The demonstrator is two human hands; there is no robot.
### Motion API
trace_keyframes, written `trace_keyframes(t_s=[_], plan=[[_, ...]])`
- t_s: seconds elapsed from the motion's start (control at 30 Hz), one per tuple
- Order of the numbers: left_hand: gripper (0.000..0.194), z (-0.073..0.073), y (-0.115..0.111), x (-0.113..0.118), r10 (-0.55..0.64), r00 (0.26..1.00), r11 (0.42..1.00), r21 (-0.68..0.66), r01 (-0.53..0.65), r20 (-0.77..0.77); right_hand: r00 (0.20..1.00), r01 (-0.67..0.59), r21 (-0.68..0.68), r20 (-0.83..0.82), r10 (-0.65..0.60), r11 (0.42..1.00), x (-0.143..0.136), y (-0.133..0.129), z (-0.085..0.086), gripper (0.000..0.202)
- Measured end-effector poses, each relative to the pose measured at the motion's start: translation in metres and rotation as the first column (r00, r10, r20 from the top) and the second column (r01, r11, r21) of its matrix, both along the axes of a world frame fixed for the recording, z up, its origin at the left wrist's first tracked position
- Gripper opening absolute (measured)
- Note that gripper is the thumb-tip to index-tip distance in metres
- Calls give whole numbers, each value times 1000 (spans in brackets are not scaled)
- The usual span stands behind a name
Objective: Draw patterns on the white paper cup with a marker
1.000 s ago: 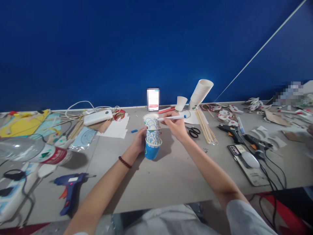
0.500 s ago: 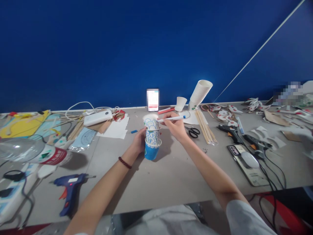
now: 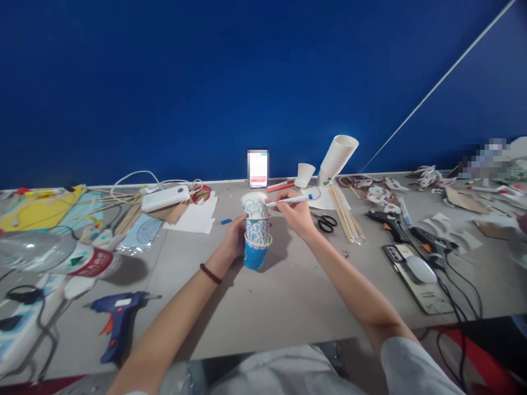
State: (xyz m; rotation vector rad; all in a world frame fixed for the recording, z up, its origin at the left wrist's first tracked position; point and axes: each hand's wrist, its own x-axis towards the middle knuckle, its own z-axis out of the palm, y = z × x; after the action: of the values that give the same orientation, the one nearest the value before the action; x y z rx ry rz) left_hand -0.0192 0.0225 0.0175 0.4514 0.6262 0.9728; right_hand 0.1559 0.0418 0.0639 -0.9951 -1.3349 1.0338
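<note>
Three nested paper cups (image 3: 255,255) stand in a stack at the centre, the lowest solid blue, the upper ones white with blue wave-like line patterns. My left hand (image 3: 236,237) is wrapped round the left side of the stack. In my right hand (image 3: 293,211) is a white marker (image 3: 293,201), its tip at the right side of the top cup and its blue end pointing right. A small blue cap (image 3: 226,221) lies on the table left of the cups.
Behind are a lit phone (image 3: 258,169), a small white cup (image 3: 304,174) and a tall cup stack (image 3: 338,159). Scissors (image 3: 326,223), sticks (image 3: 346,214) and glue guns (image 3: 432,241) lie right; a bottle (image 3: 53,252) and blue glue gun (image 3: 119,321) lie left. At the right edge, part of another person's hand shows.
Both my hands, the marker and the cups hold nearly the same position. Part of another person's hand has appeared at the right edge.
</note>
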Motion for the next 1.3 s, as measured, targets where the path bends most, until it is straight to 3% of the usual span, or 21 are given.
trace_keyframes(t_s=[0.47,0.73,1.03,1.3], plan=[[52,2,-1,-4,-91,991,995,46,87,97,987,-35,-80,-158,22,996,-6,-4,5,14],[39,-4,1,1,-52,998,999,8,52,20,988,-58,-87,-148,45,994,-8,-5,7,21],[40,-2,2,1,-60,997,997,-42,62,48,1000,-15,43,-19,16,999,-1,-1,3,15],[44,-6,1,1,-110,991,994,-9,111,75,999,-15,71,35,13,997,-1,-5,9,10]])
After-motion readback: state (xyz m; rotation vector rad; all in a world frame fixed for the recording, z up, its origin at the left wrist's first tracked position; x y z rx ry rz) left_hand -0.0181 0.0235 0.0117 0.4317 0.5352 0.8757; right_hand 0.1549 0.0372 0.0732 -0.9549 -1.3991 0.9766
